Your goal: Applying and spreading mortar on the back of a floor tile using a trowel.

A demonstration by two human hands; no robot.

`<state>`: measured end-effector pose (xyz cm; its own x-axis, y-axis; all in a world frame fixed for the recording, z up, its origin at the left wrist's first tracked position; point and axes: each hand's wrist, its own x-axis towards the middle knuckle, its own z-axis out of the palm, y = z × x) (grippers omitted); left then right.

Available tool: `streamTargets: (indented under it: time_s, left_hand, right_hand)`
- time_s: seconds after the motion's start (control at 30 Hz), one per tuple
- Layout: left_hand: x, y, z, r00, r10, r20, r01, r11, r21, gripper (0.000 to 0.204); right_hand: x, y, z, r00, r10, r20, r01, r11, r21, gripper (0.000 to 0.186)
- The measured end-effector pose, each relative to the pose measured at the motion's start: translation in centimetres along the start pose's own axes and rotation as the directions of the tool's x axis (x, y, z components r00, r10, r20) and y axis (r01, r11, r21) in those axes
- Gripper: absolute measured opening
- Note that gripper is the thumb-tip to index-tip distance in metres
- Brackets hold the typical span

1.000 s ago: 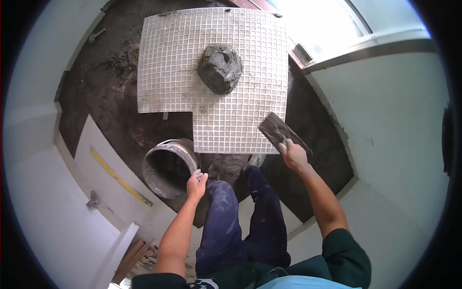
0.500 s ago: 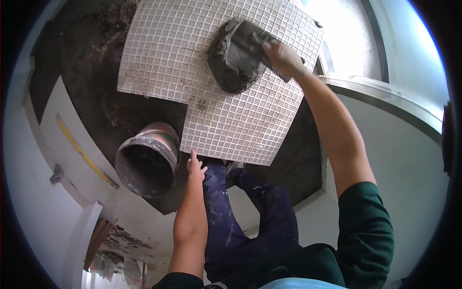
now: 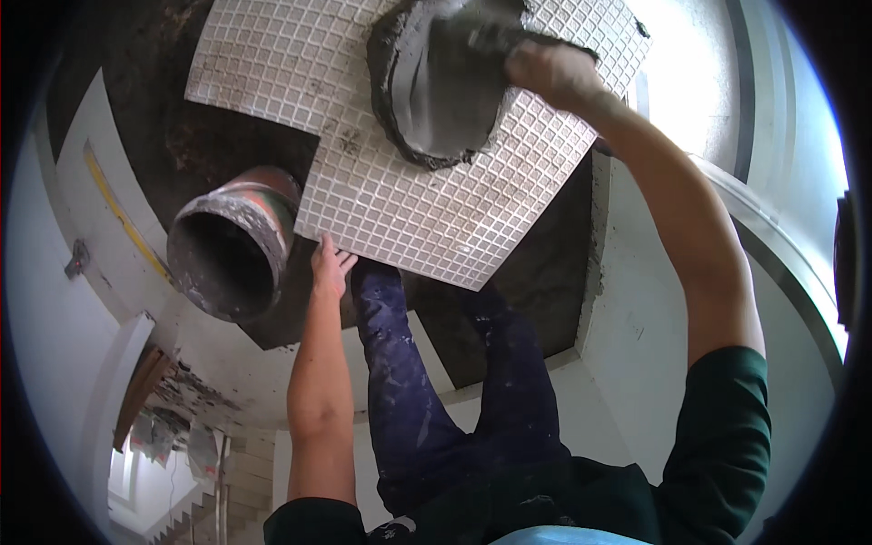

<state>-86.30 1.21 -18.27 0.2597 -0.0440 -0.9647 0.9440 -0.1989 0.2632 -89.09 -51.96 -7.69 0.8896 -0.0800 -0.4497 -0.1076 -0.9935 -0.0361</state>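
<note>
A large grey-white tile (image 3: 427, 204) lies with its gridded back facing up and a notch cut from its lower left side. My left hand (image 3: 331, 267) grips the tile's near left corner, with a finger against the edge. In the upper right, my right hand (image 3: 554, 77) is closed round the handle of a mortar-covered trowel (image 3: 495, 38), whose blade is blurred and partly hidden in mortar. Wet dark grey mortar (image 3: 440, 100) makes a thick patch on the tile, smooth in the middle and ridged along its left and lower rim.
Left of the tile, a dirty bucket (image 3: 227, 245) lies tipped, its dark mouth toward me. A white board (image 3: 113, 173) with a yellow strip leans farther left. A pale ledge (image 3: 595, 236) borders the dark floor on the right, below a bright window frame. My legs stand below the tile.
The trowel has swept across the mortar, flattening its middle and spreading it wider. My view has shifted, so tile and bucket sit higher and the bucket farther left. My left hand stays at the corner.
</note>
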Motion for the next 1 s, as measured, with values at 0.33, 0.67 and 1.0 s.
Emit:
streamTargets:
  time_s: [0.33,0.67,1.0]
  left_hand:
    - [-2.1,0.4,0.2,0.998,0.007,-0.060,-0.009,1.000,-0.029,0.062]
    - [-34.8,11.4,15.2,0.218,0.828,0.516,-0.592,0.533,-0.605,0.019]
    - [-39.9,14.1,14.7,0.523,0.600,0.605,-0.483,0.794,-0.369,0.026]
  right_hand:
    - [-9.7,-6.1,7.5,0.943,0.058,0.329,-0.273,0.701,0.659,0.046]
    - [0.9,-4.6,-5.4,0.939,0.334,0.077,-0.283,0.629,0.724,0.055]
    - [-3.5,-10.7,2.6,0.886,-0.086,0.456,-0.233,0.767,0.597,0.029]
